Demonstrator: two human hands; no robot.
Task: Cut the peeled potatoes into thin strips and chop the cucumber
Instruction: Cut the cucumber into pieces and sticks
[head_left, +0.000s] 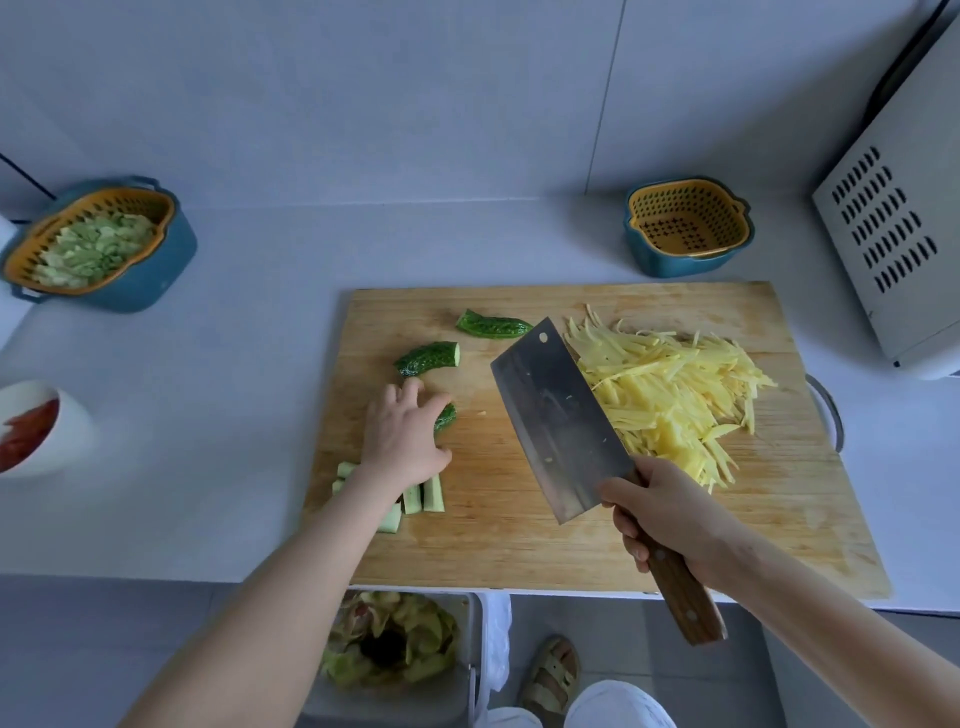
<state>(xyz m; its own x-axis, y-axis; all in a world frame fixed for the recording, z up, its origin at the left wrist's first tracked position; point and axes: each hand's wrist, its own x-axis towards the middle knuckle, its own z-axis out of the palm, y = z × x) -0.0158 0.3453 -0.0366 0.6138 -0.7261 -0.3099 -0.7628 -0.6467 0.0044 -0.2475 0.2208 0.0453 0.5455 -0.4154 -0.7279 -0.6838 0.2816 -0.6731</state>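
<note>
Fingers of the right hand (670, 514) wrap the wooden handle (683, 597) of a cleaver (561, 421); this grip is tight on the handle, and the broad steel blade is tilted, its flat side facing up and its tip pointing toward the far side of the cutting board (519, 545). The left hand (402, 431) lies palm down on the board with fingers spread, a loose grip, its fingertips touching a dark green cucumber piece (445, 417) that is partly hidden under them. Just beside the left wrist, near the board's left edge, sit several pale cucumber sticks (423, 496). Farther away on the board lie two more cucumber chunks with bumpy skin, one (428, 357) just beyond the fingertips and another (493, 325) near the blade's far corner. To the right of the blade a heap of yellow potato strips (670, 389) covers the right half of the board. The board rests on a pale tabletop (234, 364). On the tabletop's far left stands a blue basin with an orange strainer (98, 241) holding chopped pale green vegetable; a similar, smaller strainer basin (688, 226) stands behind the board. A white bowl (41, 428) with red pieces is at the left edge, and a white appliance with vent slots (888, 234) is at the right. Below the tabletop edge, a bin (395, 649) holds peelings.
</note>
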